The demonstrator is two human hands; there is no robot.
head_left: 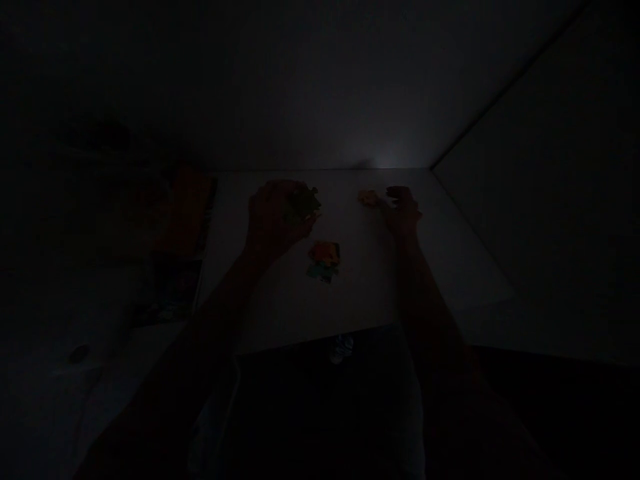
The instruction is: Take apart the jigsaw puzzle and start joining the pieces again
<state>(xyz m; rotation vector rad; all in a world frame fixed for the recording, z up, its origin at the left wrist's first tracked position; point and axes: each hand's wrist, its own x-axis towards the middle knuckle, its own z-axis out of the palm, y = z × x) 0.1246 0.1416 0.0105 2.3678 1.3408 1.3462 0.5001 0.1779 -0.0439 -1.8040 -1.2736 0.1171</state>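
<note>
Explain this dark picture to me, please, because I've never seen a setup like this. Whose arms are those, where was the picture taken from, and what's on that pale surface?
There's no machine here: these are a person's own two bare arms and hands. The picture comes from a single camera worn on the person's head, looking forward and down, so you see roughly what they see. The room is very dim, which hides much of the detail.

The left hand seems to hold a dark green piece in its fingers, perhaps a jigsaw piece. The right hand is just beside a small orange piece on the pale surface, and doesn't appear to grip it. Between the hands lies an orange and teal cluster, possibly more pieces.
</note>
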